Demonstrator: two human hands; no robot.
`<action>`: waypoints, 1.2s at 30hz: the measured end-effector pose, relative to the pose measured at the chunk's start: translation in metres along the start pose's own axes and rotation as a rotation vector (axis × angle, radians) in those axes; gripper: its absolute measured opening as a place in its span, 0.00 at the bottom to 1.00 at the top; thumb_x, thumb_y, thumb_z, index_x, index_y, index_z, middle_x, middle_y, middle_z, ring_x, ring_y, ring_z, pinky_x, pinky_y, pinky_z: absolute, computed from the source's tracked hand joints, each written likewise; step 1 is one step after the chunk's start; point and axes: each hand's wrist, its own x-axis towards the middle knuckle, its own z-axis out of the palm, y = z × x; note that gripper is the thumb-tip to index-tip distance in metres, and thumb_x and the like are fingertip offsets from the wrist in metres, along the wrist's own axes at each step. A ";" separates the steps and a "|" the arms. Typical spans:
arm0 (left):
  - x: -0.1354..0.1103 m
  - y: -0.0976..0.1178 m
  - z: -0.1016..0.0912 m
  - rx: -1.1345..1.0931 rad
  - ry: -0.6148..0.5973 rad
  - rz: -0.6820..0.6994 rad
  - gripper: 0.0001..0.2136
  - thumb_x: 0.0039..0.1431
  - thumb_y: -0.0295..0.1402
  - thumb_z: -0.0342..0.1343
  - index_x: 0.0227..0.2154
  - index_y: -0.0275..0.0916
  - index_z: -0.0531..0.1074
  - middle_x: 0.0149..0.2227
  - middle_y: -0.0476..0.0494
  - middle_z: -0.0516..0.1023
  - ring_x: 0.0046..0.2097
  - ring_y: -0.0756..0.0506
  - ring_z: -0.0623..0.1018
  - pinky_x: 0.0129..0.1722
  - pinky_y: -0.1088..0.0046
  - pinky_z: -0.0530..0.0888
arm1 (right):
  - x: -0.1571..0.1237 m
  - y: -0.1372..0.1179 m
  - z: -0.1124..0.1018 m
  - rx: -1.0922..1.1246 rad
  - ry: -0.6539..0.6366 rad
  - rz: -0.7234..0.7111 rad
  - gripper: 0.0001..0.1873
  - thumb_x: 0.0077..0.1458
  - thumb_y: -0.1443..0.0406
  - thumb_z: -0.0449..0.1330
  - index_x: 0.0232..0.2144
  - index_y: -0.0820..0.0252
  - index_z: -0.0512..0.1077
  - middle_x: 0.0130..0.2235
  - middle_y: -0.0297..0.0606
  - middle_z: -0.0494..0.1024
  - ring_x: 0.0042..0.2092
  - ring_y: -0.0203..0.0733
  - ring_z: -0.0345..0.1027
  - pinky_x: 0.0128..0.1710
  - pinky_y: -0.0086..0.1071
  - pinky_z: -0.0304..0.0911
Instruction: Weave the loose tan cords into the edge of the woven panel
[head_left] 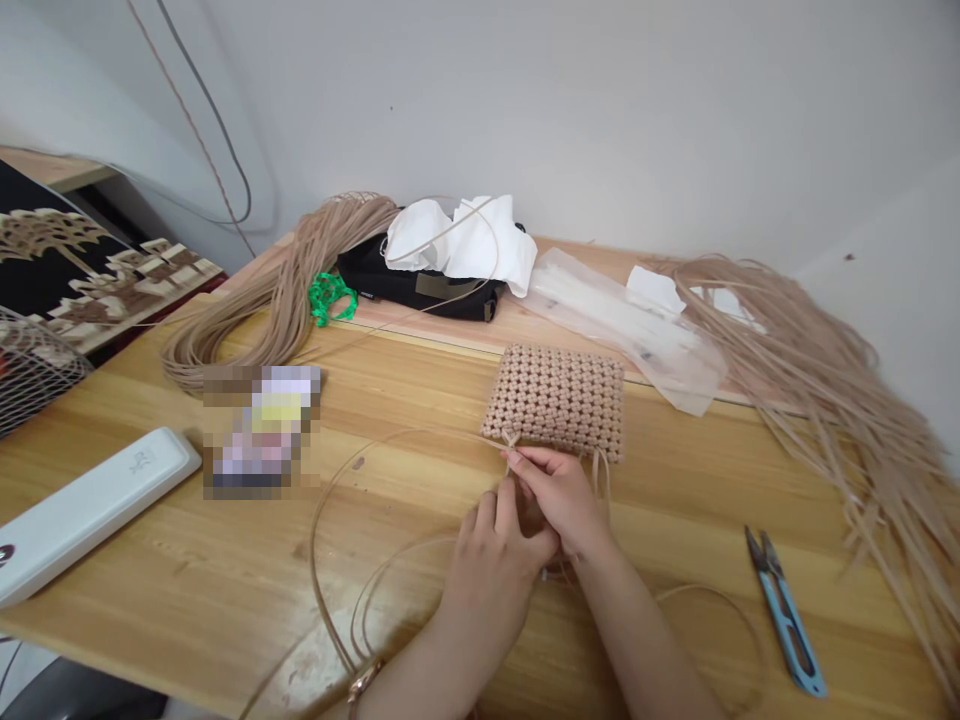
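Writing first: grey mark on the long white plastic case [105, 510], left side, can't make it out; tiny pale tag on the black fabric pouch [420, 297], too small to read. The flat thing [262, 430] near the case is pixelated (no luck there either).

Woven piece [556, 398]: tan, roughly rectangular, knobbly grid of knots with small holes, lying mid-table just beyond the hands. Right hand [566, 500] pinches a strand [511, 438] at its near left corner, thumb to forefinger. Left hand [491, 560] sits just below, fingers bent; can't tell if it grips anything.

Loose loops curve over the tabletop [675, 480], glossy yellowish wood grain with worn spots. Blue-handled snips [777, 615] lie right, blades apart. Thin tan strands bundled back left [285, 290], fanned out right [862, 430]. Crumpled white paper [491, 240] on the pouch, translucent plastic sleeve [630, 320] beside it. Plain pale wall [637, 120] behind.
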 end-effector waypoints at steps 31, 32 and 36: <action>0.051 -0.034 -0.006 -0.360 0.224 -0.231 0.09 0.58 0.33 0.40 0.29 0.37 0.64 0.25 0.47 0.71 0.27 0.48 0.69 0.26 0.74 0.60 | 0.004 0.010 -0.007 0.180 -0.055 0.035 0.14 0.39 0.59 0.61 0.28 0.63 0.76 0.14 0.27 0.61 0.19 0.28 0.44 0.20 0.26 0.39; 0.050 -0.037 -0.007 -0.420 0.223 -0.246 0.10 0.58 0.34 0.41 0.27 0.37 0.64 0.24 0.48 0.70 0.26 0.49 0.69 0.26 0.75 0.60 | 0.004 0.010 -0.007 0.180 -0.052 0.042 0.14 0.39 0.59 0.62 0.29 0.63 0.76 0.15 0.27 0.61 0.20 0.29 0.44 0.20 0.26 0.39; 0.050 -0.047 -0.005 -0.668 0.180 -0.271 0.16 0.56 0.39 0.44 0.19 0.36 0.66 0.19 0.50 0.67 0.23 0.51 0.65 0.24 0.77 0.59 | 0.004 0.008 -0.008 0.154 -0.040 0.050 0.15 0.39 0.58 0.62 0.29 0.63 0.76 0.15 0.28 0.63 0.20 0.28 0.44 0.20 0.26 0.39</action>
